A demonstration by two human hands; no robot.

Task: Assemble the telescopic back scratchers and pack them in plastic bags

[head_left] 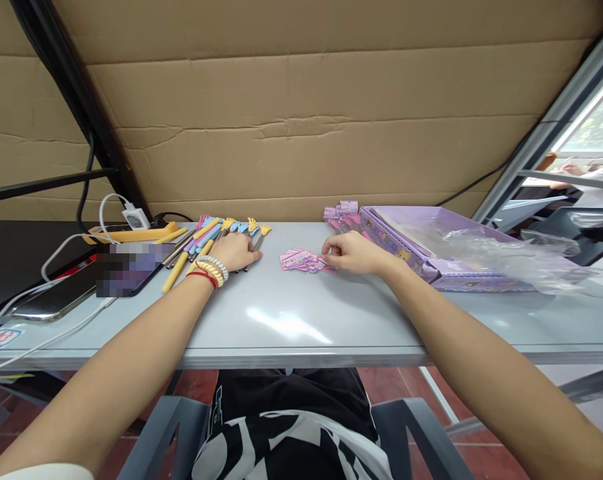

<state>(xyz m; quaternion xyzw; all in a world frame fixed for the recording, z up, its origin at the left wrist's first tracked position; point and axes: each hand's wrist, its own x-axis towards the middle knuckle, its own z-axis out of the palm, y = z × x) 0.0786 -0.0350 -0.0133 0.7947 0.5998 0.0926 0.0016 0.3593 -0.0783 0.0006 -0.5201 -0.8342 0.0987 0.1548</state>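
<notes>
My left hand (237,252), with bead bracelets at the wrist, rests on a row of hand-shaped back scratchers (216,235) in yellow, blue and pink; its fingers curl over one scratcher's handle. My right hand (354,253) lies on the grey table (291,313) with fingertips pinched at the edge of a small pile of pink cards (304,261). Both forearms reach across the table from the near edge.
A purple box (434,250) with a clear plastic bag (501,257) stands at the right, with small pink packets (342,210) behind it. A phone (61,297), white cables and a charger (134,217) lie at the left. Cardboard walls the back. Another person sits far right.
</notes>
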